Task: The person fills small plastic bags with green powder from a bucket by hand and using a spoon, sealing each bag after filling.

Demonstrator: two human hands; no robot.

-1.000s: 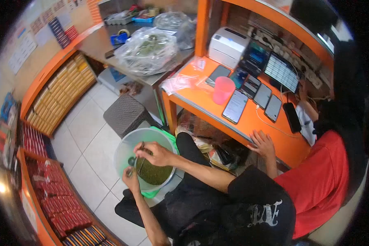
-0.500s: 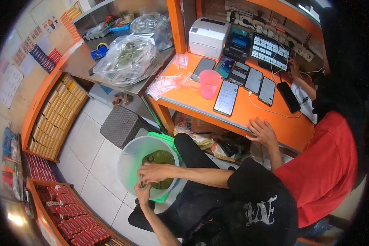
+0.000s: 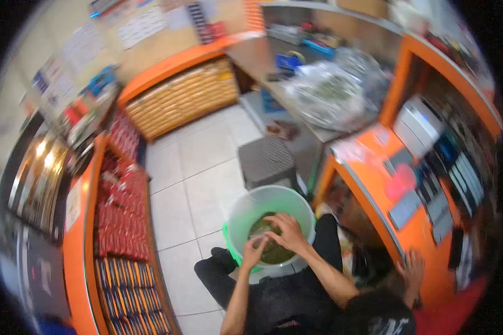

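Note:
A translucent white bucket (image 3: 237, 215) stands between the legs, with finely crumbled green plant material (image 3: 278, 254) inside. Both of my hands are over its opening. My left hand (image 3: 254, 251) is closed, its fingertips pinching a small pale, see-through piece that looks like a plastic bag (image 3: 258, 241). Close beside it, my right hand (image 3: 289, 231) has its fingers curved and apart, the thumb near the pale piece. Blur hides whether that thumb touches it. Green plastic (image 3: 233, 245) shows beside the bucket.
A person's hand (image 3: 412, 271) rests at the orange desk (image 3: 369, 181), which holds several phones, a pink cup (image 3: 401, 183) and a white printer (image 3: 419, 127). A grey woven stool (image 3: 267, 159) stands behind the bucket. Left are shelves of red packs (image 3: 123, 215); a large plastic bag (image 3: 330, 95) lies on the counter.
The view has swung left, so the bucket and desk appear farther right. My hands stay over the bucket, with the right fingers now more spread. The other person's hand remains by the desk edge.

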